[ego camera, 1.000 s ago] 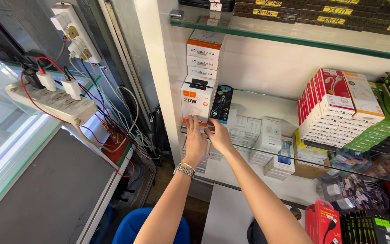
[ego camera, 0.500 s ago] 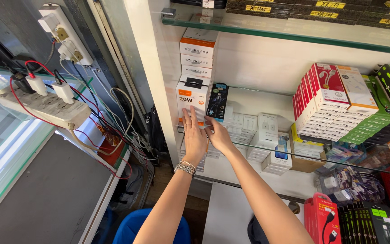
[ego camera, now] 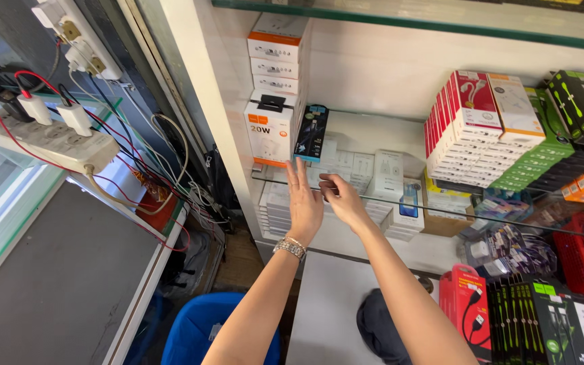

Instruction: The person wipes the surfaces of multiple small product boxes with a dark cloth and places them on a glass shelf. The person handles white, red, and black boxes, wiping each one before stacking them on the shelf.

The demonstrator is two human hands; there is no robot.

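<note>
Item: dark cable package (ego camera: pixel 311 133), upright on the glass shelf (ego camera: pixel 441 211), beside the white charger box (ego camera: pixel 270 128). Our left hand (ego camera: pixel 303 201) is flat, fingers (ego camera: pixel 297 174) together, tips just below the package, not touching. Our right hand (ego camera: pixel 341 197) sits lower, fingers loosely curled, holding nothing.

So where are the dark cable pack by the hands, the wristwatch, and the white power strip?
Cable pack (ego camera: pixel 311 132), head view, middle of its dark front.
Wristwatch (ego camera: pixel 290 247), head view, band on the left wrist.
Power strip (ego camera: pixel 49 140), head view, white top face beside the plugs.
</note>
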